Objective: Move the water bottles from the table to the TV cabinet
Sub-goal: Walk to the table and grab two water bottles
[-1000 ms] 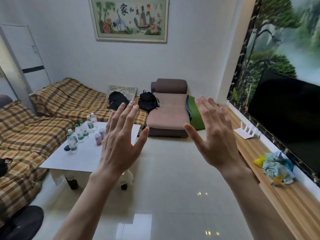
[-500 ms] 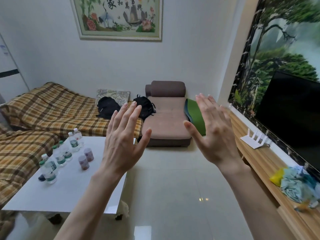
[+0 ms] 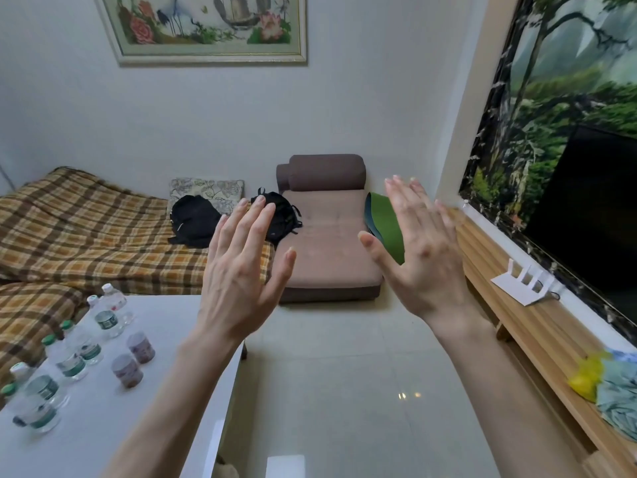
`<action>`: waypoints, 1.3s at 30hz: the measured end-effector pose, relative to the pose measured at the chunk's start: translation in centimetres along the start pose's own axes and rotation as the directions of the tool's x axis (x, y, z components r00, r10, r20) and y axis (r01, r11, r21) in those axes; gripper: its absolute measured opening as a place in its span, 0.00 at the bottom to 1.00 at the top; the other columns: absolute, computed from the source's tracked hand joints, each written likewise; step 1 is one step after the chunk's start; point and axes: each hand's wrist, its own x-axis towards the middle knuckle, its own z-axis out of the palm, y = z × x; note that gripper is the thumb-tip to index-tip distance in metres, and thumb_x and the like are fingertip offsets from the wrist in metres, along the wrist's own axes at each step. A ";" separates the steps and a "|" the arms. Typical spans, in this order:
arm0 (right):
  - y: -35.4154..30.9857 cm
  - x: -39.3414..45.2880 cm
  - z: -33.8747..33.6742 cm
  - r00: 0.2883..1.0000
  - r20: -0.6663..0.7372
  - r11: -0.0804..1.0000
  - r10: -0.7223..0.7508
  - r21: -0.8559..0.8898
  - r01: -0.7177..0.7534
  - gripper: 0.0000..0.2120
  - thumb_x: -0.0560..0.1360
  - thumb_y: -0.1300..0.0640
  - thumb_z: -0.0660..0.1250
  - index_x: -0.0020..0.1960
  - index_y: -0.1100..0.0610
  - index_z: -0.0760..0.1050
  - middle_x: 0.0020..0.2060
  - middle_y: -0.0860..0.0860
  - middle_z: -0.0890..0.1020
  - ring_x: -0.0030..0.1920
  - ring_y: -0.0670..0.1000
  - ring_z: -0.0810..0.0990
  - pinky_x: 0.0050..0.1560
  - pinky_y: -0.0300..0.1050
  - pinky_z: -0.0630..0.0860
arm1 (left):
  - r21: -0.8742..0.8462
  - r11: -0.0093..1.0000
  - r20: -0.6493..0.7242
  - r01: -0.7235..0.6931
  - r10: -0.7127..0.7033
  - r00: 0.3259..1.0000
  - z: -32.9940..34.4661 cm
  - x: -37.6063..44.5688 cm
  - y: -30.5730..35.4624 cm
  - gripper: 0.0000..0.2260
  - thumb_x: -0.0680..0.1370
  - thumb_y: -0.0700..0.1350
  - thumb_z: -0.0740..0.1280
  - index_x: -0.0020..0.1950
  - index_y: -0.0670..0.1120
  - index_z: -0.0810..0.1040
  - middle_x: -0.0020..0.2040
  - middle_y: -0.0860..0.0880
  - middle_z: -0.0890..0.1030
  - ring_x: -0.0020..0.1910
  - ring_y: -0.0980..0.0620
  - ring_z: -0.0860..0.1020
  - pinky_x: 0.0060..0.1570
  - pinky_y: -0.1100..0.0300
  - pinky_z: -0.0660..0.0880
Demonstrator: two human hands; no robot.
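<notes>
Several small clear water bottles (image 3: pixel 74 357) with green and white caps stand in a row on the left part of the white table (image 3: pixel 165 401), at the lower left. The wooden TV cabinet (image 3: pixel 531 326) runs along the right wall under the black TV (image 3: pixel 593 208). My left hand (image 3: pixel 241 270) is raised over the table's far right corner, fingers spread, holding nothing. My right hand (image 3: pixel 420 250) is raised above the floor between table and cabinet, also spread and empty. Both hands are well apart from the bottles.
Two small lidded jars (image 3: pixel 134 360) stand beside the bottles. A white router (image 3: pixel 524 281) and a heap of cloths (image 3: pixel 610 391) lie on the cabinet. A brown chaise (image 3: pixel 327 250), plaid-covered sofas (image 3: pixel 86 236) and two black backpacks (image 3: pixel 196 219) sit behind. Tiled floor (image 3: pixel 344 391) lies between table and cabinet.
The view has moved forward: the table and bottles have come closer and slid to the lower left. Both hands stay raised and spread, holding nothing.
</notes>
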 end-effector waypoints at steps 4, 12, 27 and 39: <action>4.9 5.0 4.0 1.000 0.020 0.999 -0.011 0.032 0.011 0.36 0.82 0.33 0.52 0.83 0.53 0.57 0.82 0.48 0.61 0.83 0.46 0.53 0.82 0.55 0.52 | 0.043 0.999 0.026 -0.018 0.017 1.000 5.4 4.8 -1.8 0.29 0.84 0.58 0.60 0.83 0.46 0.64 0.83 0.49 0.65 0.85 0.51 0.57 0.83 0.43 0.56; 12.5 15.0 12.6 0.995 0.036 0.992 -0.089 0.098 0.085 0.37 0.82 0.32 0.52 0.82 0.54 0.59 0.81 0.48 0.62 0.82 0.47 0.55 0.82 0.53 0.52 | 0.118 0.991 0.022 0.058 -0.061 0.998 13.9 13.1 -5.2 0.29 0.85 0.58 0.59 0.83 0.46 0.64 0.83 0.48 0.64 0.85 0.50 0.56 0.82 0.42 0.56; 9.2 28.1 29.2 0.957 0.113 0.920 -0.266 0.327 0.217 0.38 0.81 0.31 0.50 0.83 0.53 0.57 0.82 0.48 0.61 0.83 0.46 0.53 0.82 0.56 0.51 | 0.283 0.908 -0.100 0.309 -0.292 0.951 17.8 17.6 -18.5 0.30 0.85 0.61 0.55 0.82 0.46 0.64 0.83 0.47 0.65 0.85 0.49 0.57 0.83 0.44 0.54; 0.8 40.4 44.6 0.900 0.107 0.852 -0.423 0.385 0.355 0.35 0.82 0.35 0.55 0.83 0.54 0.57 0.81 0.49 0.62 0.83 0.48 0.54 0.82 0.54 0.50 | 0.346 0.823 -0.213 0.451 -0.400 0.892 18.9 21.5 -36.0 0.29 0.85 0.60 0.57 0.82 0.45 0.64 0.83 0.47 0.65 0.85 0.49 0.57 0.83 0.44 0.55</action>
